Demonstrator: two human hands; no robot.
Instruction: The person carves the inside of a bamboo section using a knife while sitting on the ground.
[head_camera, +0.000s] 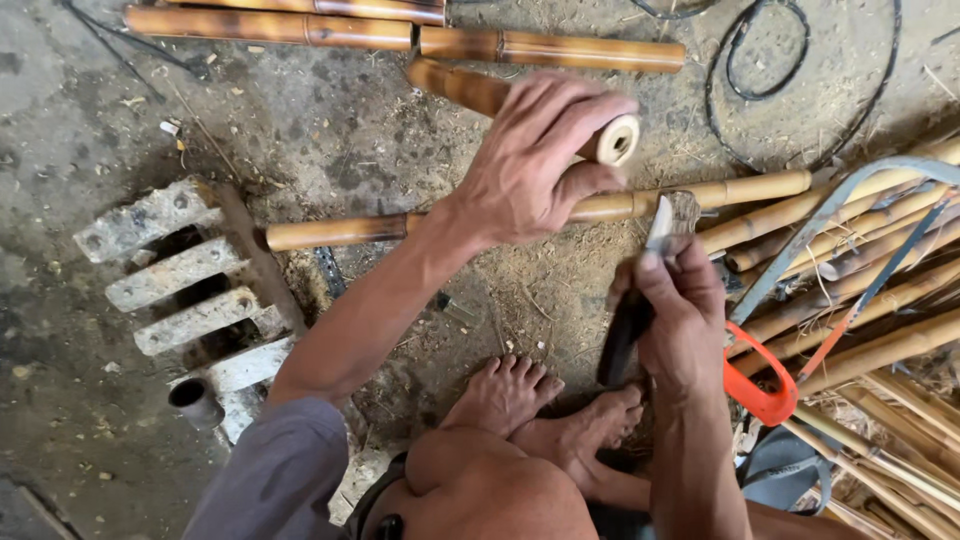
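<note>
View from above of a seated person working bamboo on a dirt floor (330, 130). The left hand (535, 165) is curled over a short bamboo piece (480, 92), fingers wrapped across it just behind its cut end (617, 140), which faces right and shows a hollow core. The right hand (680, 310) is closed around the dark handle of a knife (635, 300); the thumb lies along the handle and the pale blade points up toward the cut end, its tip just below the left hand, near but apart from the bamboo. Beneath both hands a long bamboo pole (340, 232) lies left to right across the floor. Two more poles (270, 27) rest along the far edge. To the right, a heap of thin bamboo strips and poles (880, 290) crowds the hands closely, with a saw with an orange handle (765, 390) lying on it. A black cable (745, 70) loops on the floor at far right. At left, well apart from the hands, stands a pale notched block (175, 275), with a short grey tube (193, 398) at its near end. The person's bare feet (545, 405) are crossed at the near centre. Open floor lies between the block and the forearm and in the far left.
</note>
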